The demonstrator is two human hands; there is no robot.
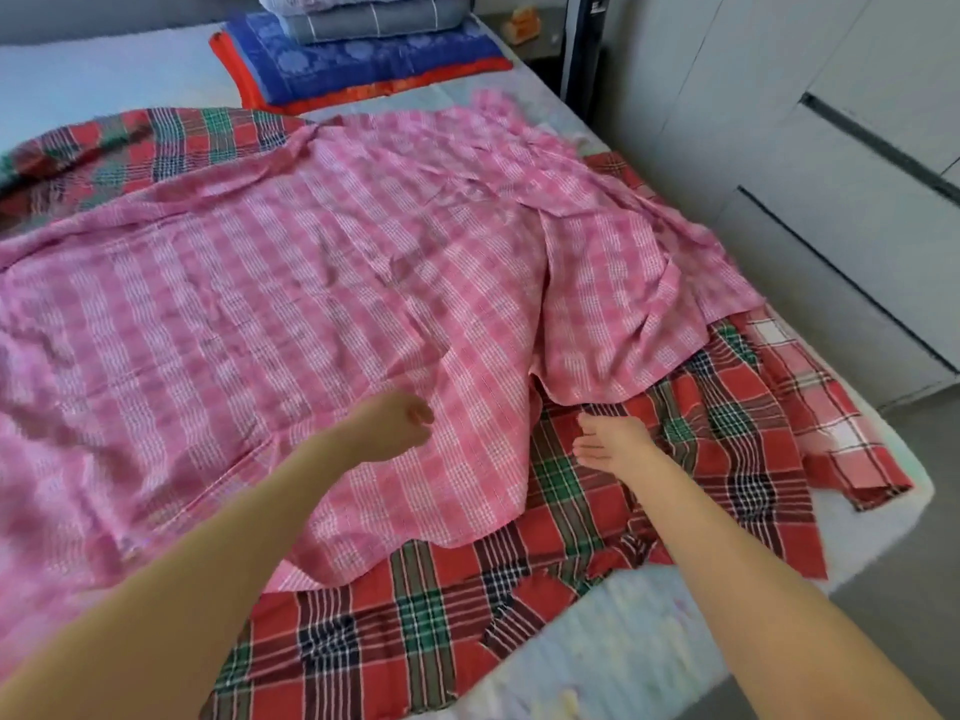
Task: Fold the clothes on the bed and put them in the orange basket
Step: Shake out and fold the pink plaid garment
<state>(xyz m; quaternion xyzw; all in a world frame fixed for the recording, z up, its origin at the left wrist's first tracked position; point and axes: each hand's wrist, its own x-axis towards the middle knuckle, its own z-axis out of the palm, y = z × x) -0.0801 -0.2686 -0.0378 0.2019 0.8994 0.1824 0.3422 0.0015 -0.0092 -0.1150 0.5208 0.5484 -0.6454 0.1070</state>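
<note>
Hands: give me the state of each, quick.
Left hand: fingers curled over the pink checked cloth; a grip cannot be told.
Right hand: open, fingers straight, resting on the red plaid cloth.

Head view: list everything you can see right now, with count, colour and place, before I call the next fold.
pink checked cloth: 1, pink and white, spread over most of the bed, on top of the plaid cloth
plaid cloth: at least 1, red, green and navy, under the pink one, showing at near right and far left
folded stack: 1 pile, blue with a red border, grey and pale layers, head of the bed
bed: 1, pale, beneath everything
cabinets: pale grey, right
small object: 1, orange, blurred, beyond the bed
left hand: fingers curled, over the pink cloth
right hand: fingers straight, on the plaid cloth
</note>
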